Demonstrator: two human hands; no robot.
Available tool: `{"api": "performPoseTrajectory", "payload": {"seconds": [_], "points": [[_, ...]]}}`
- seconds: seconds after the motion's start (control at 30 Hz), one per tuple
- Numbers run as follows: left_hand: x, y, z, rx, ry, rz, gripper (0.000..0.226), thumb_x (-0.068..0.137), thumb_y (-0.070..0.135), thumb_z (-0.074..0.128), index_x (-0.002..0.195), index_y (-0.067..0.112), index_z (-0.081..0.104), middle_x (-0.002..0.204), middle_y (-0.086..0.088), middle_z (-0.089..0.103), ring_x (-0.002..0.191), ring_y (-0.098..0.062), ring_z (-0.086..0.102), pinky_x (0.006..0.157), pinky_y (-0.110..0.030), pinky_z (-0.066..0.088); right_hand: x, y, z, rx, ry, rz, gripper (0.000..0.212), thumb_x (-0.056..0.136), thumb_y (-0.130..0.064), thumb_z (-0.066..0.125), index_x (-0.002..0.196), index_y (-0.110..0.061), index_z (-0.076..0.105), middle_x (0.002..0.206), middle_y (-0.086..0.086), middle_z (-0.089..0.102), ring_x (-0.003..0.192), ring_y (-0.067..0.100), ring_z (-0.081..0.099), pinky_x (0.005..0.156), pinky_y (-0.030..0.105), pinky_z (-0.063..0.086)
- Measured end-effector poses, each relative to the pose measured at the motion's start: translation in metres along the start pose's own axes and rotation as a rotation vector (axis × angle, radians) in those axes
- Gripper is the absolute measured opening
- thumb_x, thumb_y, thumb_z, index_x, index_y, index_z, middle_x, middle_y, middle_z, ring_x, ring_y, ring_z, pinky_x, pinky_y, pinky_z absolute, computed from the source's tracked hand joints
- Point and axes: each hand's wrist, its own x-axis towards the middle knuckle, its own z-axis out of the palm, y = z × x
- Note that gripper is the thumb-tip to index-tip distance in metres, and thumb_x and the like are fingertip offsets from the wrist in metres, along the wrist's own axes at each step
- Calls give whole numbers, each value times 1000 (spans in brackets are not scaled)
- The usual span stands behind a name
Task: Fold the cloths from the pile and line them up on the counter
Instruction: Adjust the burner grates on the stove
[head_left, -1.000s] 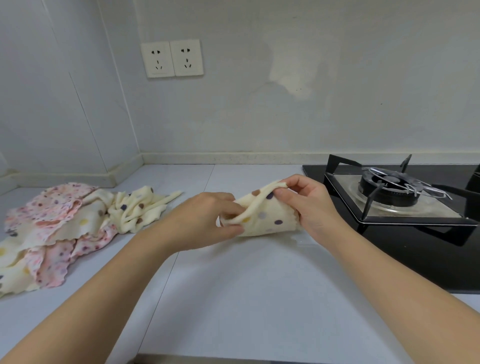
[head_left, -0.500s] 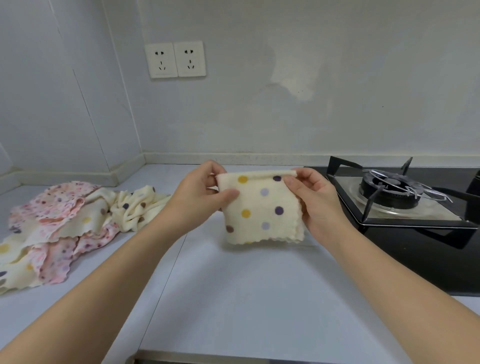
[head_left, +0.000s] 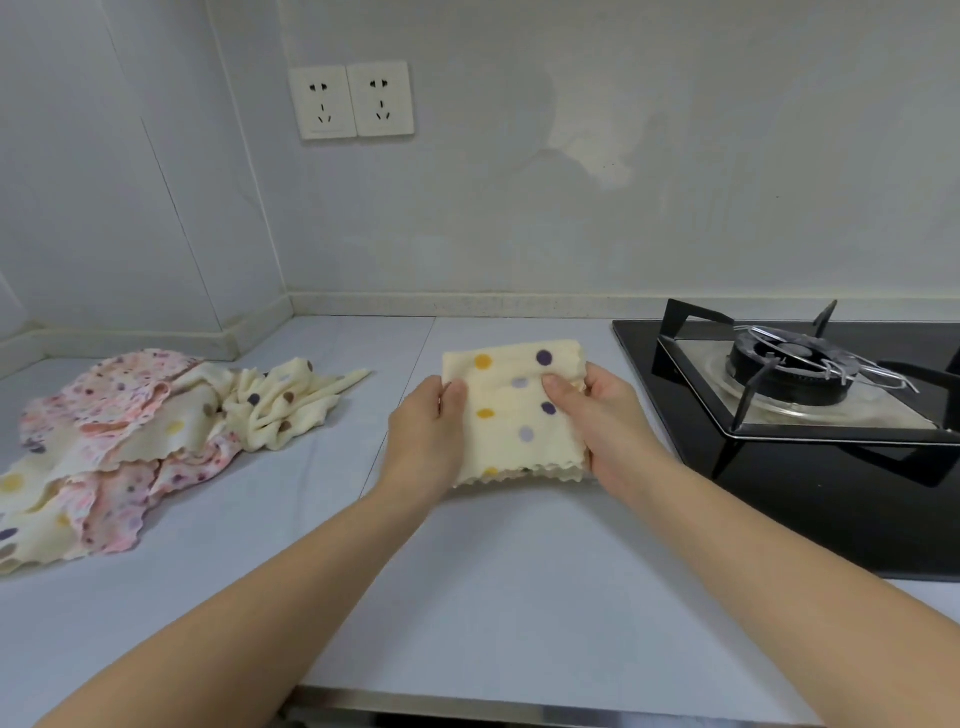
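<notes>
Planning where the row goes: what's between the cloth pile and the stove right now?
Head view: only the folded dotted cloth, held by the left hand and right hand, with counter showing either side.

Forearms outstretched; left hand (head_left: 427, 434), right hand (head_left: 608, 418), thumbs atop cloth (head_left: 511, 441)

Home kitchen: gas hob (head_left: 795, 384), counter (head_left: 493, 571), wall sockets (head_left: 351, 101).

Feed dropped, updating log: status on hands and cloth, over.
Left hand, right hand: both grip folded cream polka-dot cloth at white counter. Crumpled pink and cream cloth pile lies left. Black gas stove close right.
</notes>
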Motion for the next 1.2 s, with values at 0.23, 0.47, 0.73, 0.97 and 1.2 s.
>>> {"api": "performPoseTrajectory", "payload": {"seconds": [0.23, 0.47, 0.73, 0.97, 1.2], "points": [[6, -7, 3, 66, 57, 98, 36, 99, 34, 39, 71, 13, 39, 67, 1, 46, 60, -15, 40, 49, -22, 29, 7, 13, 6, -442, 158, -313, 26, 99, -22, 46, 86, 1, 47, 75, 7, 55, 69, 16, 51, 62, 31, 42], [11, -10, 6, -96, 69, -1, 31, 98, 33, 46, 84, 8, 56, 77, -2, 57, 68, -15, 52, 55, -22, 39, 2, 14, 14, -392, 91, -342, 27, 100, -22, 46, 75, -14, 47, 67, -6, 53, 57, 0, 48, 53, 16, 40], [13, -23, 4, -46, 69, 56, 42, 98, 37, 42, 75, 2, 47, 69, -2, 47, 63, -15, 43, 57, -27, 34, 5, 24, 11, -418, 81, -274, 29, 100, -26, 45, 76, -9, 47, 69, -3, 53, 65, 10, 49, 58, 24, 41], [15, -34, 7, 8, 29, 36, 41, 98, 36, 42, 88, -3, 53, 77, -5, 56, 67, -13, 49, 60, -29, 39, 7, 31, 4, -314, 25, -210, 33, 99, -26, 46, 89, 5, 52, 81, 22, 60, 69, 17, 55, 60, 28, 44], [13, -30, 8, -60, -5, -75, 46, 95, 39, 45, 82, -5, 47, 68, -6, 48, 62, -15, 46, 57, -32, 38, 5, 28, 10, -293, 47, -67, 29, 98, -19, 48, 80, 4, 47, 68, 12, 49, 64, 14, 47, 56, 25, 39]]}}
